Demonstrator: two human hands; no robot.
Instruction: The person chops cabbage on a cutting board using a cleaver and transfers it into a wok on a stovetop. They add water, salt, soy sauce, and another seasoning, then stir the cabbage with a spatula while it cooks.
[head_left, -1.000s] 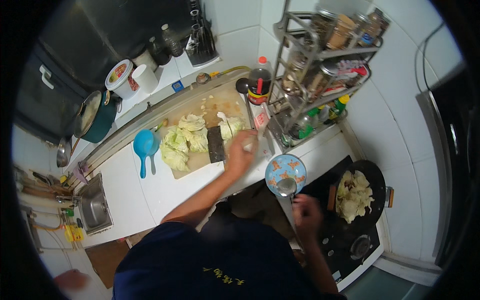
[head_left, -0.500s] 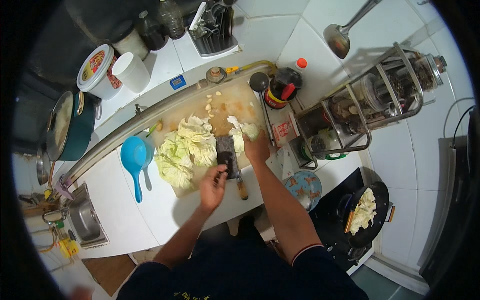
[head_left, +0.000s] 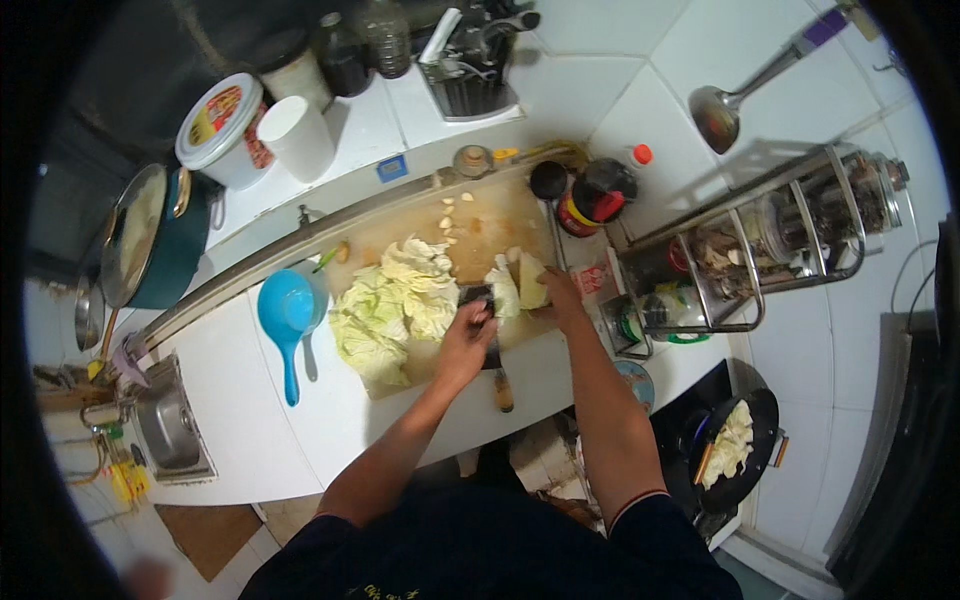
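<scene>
Leaning over the pale wooden cutting board point(head_left: 480, 230), we press our right hand point(head_left: 560, 297) closed around a compact wedge of cabbage point(head_left: 517, 283), its cut face layered and pale yellow-green, near the board's right edge. Our left hand point(head_left: 468, 340) rests on the dark flat blade of a cleaver point(head_left: 482, 300) just beside that wedge, fingers curled over it, while the wooden handle point(head_left: 503, 390) sticks out past the board's front edge onto the smooth white counter point(head_left: 230, 420). Crinkled loose cabbage leaves point(head_left: 395, 305) lie heaped on the board's left half, close to a glossy blue plastic ladle point(head_left: 285, 315).
</scene>
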